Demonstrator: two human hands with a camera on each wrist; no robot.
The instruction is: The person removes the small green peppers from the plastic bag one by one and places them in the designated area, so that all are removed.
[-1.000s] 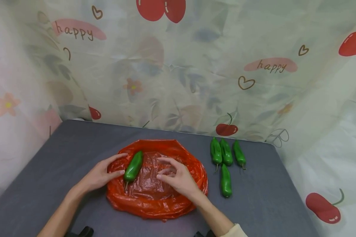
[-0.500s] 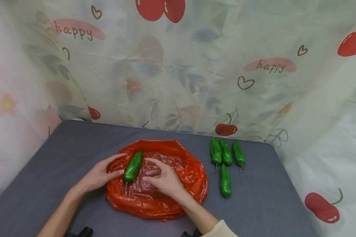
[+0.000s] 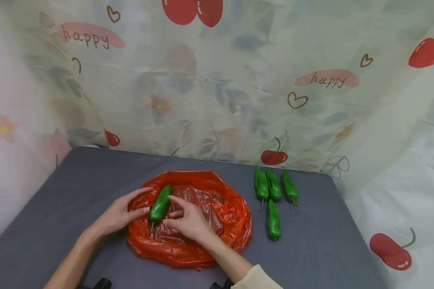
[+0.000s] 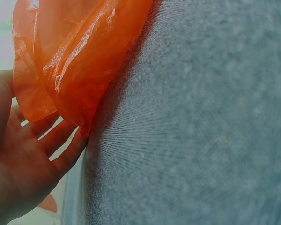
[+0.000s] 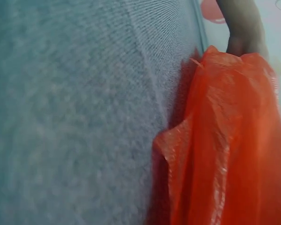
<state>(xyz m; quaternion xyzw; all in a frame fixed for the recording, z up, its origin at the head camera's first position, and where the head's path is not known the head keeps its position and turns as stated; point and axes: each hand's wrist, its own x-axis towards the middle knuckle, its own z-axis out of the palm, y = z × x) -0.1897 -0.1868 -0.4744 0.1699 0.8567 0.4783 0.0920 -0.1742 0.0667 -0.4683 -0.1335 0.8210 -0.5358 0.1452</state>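
Note:
A red plastic bag [image 3: 188,255] lies spread with its mouth wide and its rim rolled down. Inside, along its left side, lies one green pepper [image 3: 160,204], stem toward me. My left hand [image 3: 118,212] rests at the bag's left rim, thumb and index finger reaching over it beside the pepper. In the left wrist view its fingers [image 4: 61,140] are fairly straight, their tips hidden behind the bag. My right hand [image 3: 189,222] is over the bag's inside, thumb and index finger apart, index fingertip right at the pepper's edge. The right wrist view shows mainly the bag's outer wall [image 5: 239,136].
To the right of the bag, several more green peppers [image 3: 273,220] lie on the dark grey table [image 3: 318,237]. A printed curtain [image 3: 217,80] with cherries and flowers hangs behind the table and along both sides.
My right hand has moved left across the bag toward the pepper inside it. The left hand keeps its place at the rim, and the peppers have not moved.

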